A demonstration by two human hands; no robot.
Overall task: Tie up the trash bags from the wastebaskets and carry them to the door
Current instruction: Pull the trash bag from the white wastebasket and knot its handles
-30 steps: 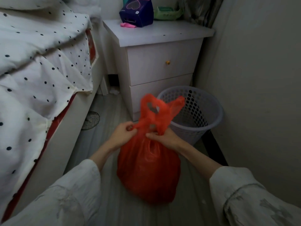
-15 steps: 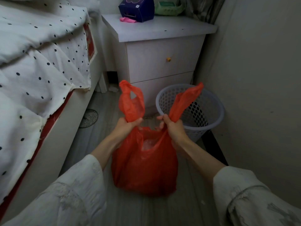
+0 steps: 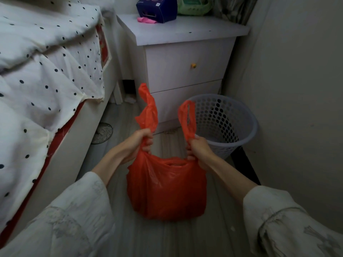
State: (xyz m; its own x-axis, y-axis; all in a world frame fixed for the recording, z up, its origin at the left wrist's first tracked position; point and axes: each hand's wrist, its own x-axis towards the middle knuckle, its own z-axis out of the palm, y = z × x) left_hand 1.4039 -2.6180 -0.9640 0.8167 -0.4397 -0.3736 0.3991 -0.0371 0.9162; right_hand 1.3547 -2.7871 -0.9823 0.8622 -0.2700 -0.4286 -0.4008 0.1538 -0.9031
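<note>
Bag [image 3: 167, 188] hangs below both grips, left hand [image 3: 137, 143] and right hand [image 3: 199, 149] each clenching a handle.

We recorded the place as a bedroom in a home, narrow, with grey wood-look flooring [image 3: 185, 238] and plain pale walls [image 3: 297, 89]. Along the left we listed a bed [image 3: 78, 130] under a white quilt with dark dots [image 3: 46, 62], and at its head a white two-drawer nightstand [image 3: 185, 67] bearing a purple box [image 3: 157, 8] and a green container [image 3: 193, 8]. Just beside the nightstand, against the wall, we entered a pale perforated wastebasket [image 3: 232, 127], with a fold of curtain [image 3: 233, 10] in the far corner.
</note>
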